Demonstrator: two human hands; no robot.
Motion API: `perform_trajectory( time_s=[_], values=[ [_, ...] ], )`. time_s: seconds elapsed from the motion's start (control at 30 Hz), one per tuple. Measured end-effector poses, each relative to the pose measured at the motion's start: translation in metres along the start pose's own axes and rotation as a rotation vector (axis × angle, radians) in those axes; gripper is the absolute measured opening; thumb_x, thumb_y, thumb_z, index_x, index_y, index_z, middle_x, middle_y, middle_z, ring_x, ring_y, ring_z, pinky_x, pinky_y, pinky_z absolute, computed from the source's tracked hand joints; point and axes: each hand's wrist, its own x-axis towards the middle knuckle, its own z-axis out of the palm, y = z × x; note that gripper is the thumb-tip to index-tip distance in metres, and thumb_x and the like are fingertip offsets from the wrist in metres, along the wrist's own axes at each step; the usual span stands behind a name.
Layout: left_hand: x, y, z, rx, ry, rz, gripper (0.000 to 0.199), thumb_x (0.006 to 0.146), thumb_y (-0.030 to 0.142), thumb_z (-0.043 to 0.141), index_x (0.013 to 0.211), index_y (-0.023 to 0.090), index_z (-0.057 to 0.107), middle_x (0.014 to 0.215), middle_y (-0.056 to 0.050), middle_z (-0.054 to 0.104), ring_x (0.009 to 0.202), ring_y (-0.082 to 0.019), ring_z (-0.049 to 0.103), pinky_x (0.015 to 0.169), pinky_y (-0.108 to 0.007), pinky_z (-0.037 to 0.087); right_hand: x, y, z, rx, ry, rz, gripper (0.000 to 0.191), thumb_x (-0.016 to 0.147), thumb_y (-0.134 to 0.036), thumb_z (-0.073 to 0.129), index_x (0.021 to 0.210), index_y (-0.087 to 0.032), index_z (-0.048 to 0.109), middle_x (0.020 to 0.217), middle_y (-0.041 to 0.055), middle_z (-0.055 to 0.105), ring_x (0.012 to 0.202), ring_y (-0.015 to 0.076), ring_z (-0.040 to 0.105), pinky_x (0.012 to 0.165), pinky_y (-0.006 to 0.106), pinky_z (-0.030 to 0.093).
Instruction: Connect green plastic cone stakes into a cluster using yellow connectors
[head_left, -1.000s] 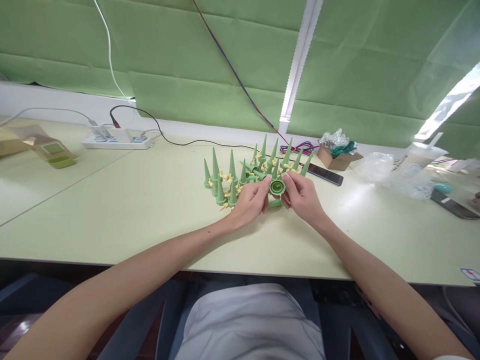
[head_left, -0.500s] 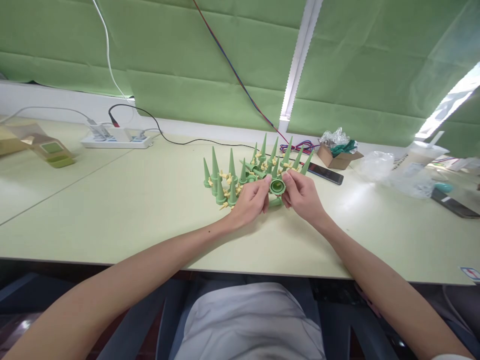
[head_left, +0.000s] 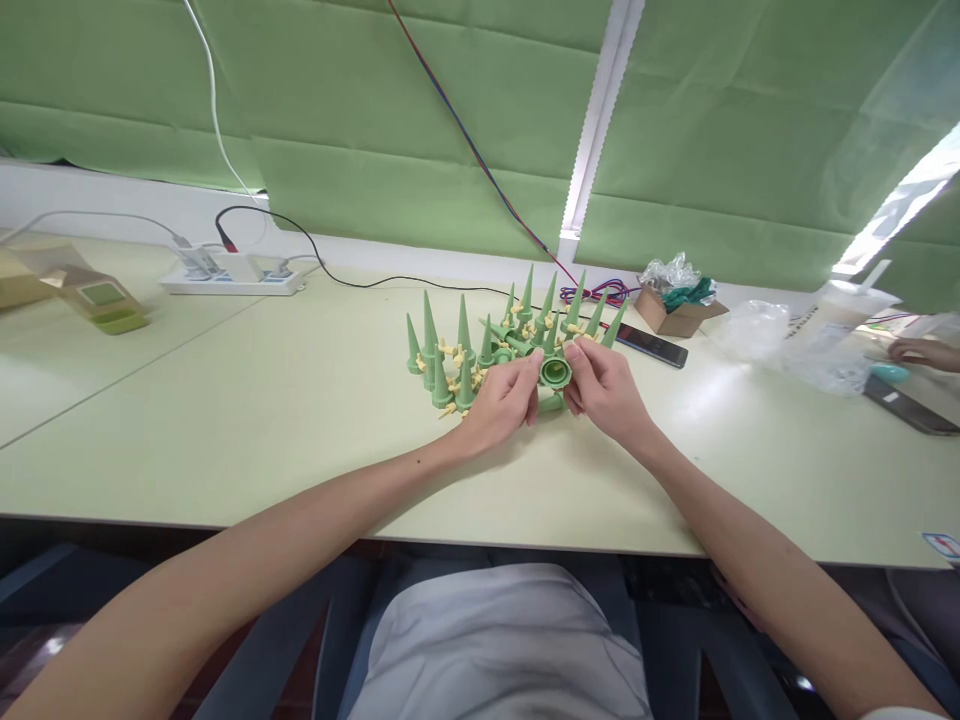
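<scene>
Between both hands a green cone (head_left: 555, 374) is held with its round hollow base facing me. My left hand (head_left: 506, 398) pinches it from the left side, and my right hand (head_left: 601, 388) has thumb and fingers closed on its right side. Several green cones stand upright just beyond and to the left, such as a tall one (head_left: 430, 325). Small yellow pieces (head_left: 452, 352) sit among them. Another green cone (head_left: 551, 403) lies on the table under the hands. The held cone's tip is hidden from view.
A phone (head_left: 651, 347) lies behind my right hand, near a small cardboard box (head_left: 679, 316). Farther right are a cup (head_left: 832, 315), plastic bags, a second phone (head_left: 911, 405) and another person's hand (head_left: 926, 352). A power strip (head_left: 232, 284) sits at the back left.
Another person's hand has come into view at the right edge. My own hands and the held cone have barely moved.
</scene>
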Motion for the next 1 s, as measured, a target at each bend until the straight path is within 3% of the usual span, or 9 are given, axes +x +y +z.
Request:
perform_trajectory(
  time_s=[0.27,0.4,0.6,0.83,1.0],
  values=[
    [0.002,-0.004,0.0,0.021,-0.005,0.004,0.066,0.104,0.061,0.035,0.054,0.019,0.048,0.047,-0.002,0.053,0.048,-0.013,0.048,0.054,-0.03,0.042,0.001,-0.001,-0.001,-0.03,-0.03,0.016,0.05,0.1,-0.066,0.046,0.072,-0.025,0.039,0.05,-0.0056,0.042,0.043,0.0127,0.048,0.044,0.028,0.038],
    [0.003,-0.006,-0.001,0.018,-0.011,-0.004,0.065,0.103,0.061,0.036,0.055,0.02,0.048,0.047,-0.002,0.053,0.047,-0.013,0.048,0.053,-0.03,0.043,0.001,-0.003,-0.001,-0.07,-0.044,0.022,0.051,0.099,-0.069,0.044,0.072,-0.025,0.04,0.053,-0.0041,0.049,0.042,0.012,0.048,0.045,0.028,0.039],
    [0.005,-0.01,-0.001,-0.021,-0.051,-0.051,0.063,0.102,0.062,0.037,0.059,0.02,0.054,0.049,-0.004,0.054,0.048,-0.014,0.049,0.05,-0.03,0.042,0.003,-0.008,-0.004,-0.177,-0.077,0.026,0.055,0.099,-0.072,0.037,0.07,-0.025,0.041,0.052,-0.0023,0.053,0.042,0.0132,0.05,0.048,0.03,0.041],
    [0.004,-0.006,-0.002,0.054,-0.097,-0.104,0.056,0.106,0.048,0.03,0.071,0.017,0.06,0.049,-0.004,0.056,0.048,-0.014,0.051,0.055,-0.028,0.044,0.005,-0.009,-0.007,-0.298,-0.136,0.02,0.053,0.105,-0.065,0.033,0.069,-0.026,0.04,0.053,-0.0012,0.057,0.046,0.0152,0.052,0.058,0.033,0.044],
    [0.004,-0.003,-0.002,0.036,-0.123,-0.1,0.058,0.106,0.052,0.03,0.069,0.018,0.058,0.05,-0.004,0.056,0.047,-0.013,0.049,0.057,-0.028,0.044,0.004,-0.008,-0.008,-0.243,-0.117,0.01,0.053,0.104,-0.065,0.036,0.069,-0.026,0.039,0.053,-0.0018,0.055,0.045,0.0145,0.051,0.055,0.032,0.043]
  ],
)
